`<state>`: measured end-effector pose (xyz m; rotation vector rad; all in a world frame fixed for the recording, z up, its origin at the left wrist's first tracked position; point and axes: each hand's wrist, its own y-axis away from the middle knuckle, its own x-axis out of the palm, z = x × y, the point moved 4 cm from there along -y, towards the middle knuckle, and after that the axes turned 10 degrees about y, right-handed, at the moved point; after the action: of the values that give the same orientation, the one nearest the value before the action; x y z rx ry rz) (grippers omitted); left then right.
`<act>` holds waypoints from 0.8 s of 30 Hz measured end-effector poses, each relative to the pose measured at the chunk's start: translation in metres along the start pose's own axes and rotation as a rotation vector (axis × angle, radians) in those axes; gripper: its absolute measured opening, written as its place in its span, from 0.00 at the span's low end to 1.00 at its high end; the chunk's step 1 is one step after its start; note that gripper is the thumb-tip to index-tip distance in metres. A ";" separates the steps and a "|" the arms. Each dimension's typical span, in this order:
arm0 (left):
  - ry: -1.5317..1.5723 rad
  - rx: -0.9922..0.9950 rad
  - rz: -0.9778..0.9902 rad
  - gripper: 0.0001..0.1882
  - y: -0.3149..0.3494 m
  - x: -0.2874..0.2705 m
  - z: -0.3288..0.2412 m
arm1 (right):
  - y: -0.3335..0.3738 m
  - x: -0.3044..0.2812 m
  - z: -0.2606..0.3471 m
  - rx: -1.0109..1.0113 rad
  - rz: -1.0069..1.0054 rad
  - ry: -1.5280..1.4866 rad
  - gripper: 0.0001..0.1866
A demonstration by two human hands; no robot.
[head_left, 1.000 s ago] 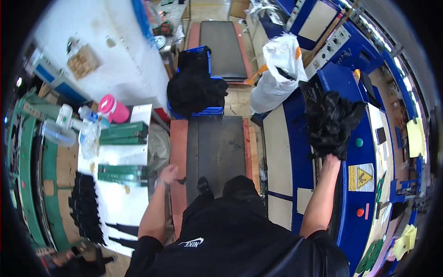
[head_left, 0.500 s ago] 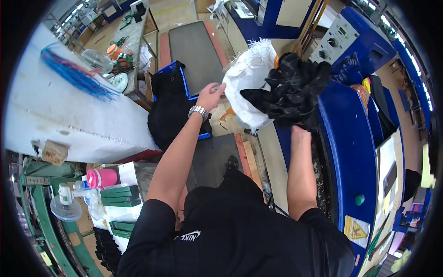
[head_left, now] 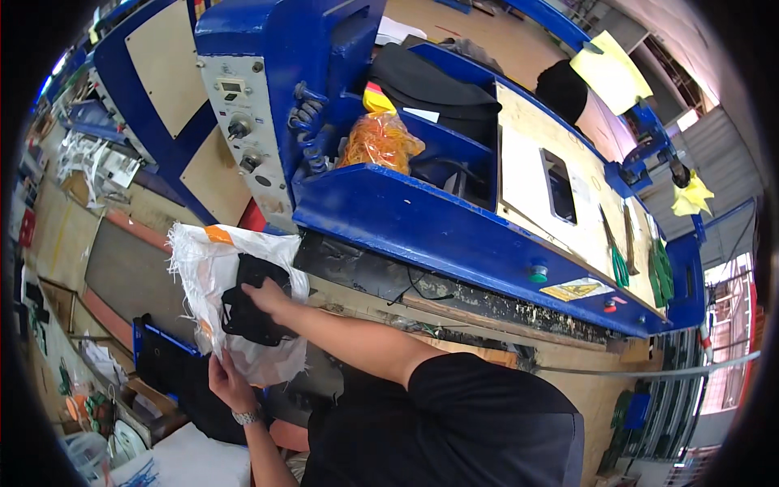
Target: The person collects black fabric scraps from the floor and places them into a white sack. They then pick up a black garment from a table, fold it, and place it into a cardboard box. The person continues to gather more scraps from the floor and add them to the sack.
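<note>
As the left hand (head_left: 233,385) pinches a white woven sack (head_left: 201,272), centre-left, the right hand (head_left: 265,297), grip unclear, touches black cloth (head_left: 255,326) already inside.

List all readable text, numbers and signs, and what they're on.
Blue metal machine: yellow-and-white rectangular warning label, lettering too small to read.
Grey metal control panel: markings too small to read.
Small rectangular display on that panel: too blurred to read.
White woven plastic sack: no lettering visible.
Nothing else legible.
</note>
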<state>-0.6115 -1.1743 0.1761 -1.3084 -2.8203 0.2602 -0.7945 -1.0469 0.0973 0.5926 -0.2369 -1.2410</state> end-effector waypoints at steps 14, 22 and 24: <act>0.029 -0.014 0.015 0.08 0.013 -0.058 -0.031 | -0.054 0.124 -0.080 -0.359 -0.143 1.906 0.23; 0.217 0.008 0.112 0.15 0.001 -0.070 -0.006 | -0.036 0.065 -0.018 -0.580 0.678 1.271 0.24; 0.200 -0.143 0.256 0.18 0.004 -0.080 -0.013 | 0.026 0.042 0.023 -0.249 0.671 1.097 0.24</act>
<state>-0.5555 -1.2307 0.1923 -1.6253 -2.5456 -0.0690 -0.7707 -1.0877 0.1244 0.8043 0.5962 -0.1833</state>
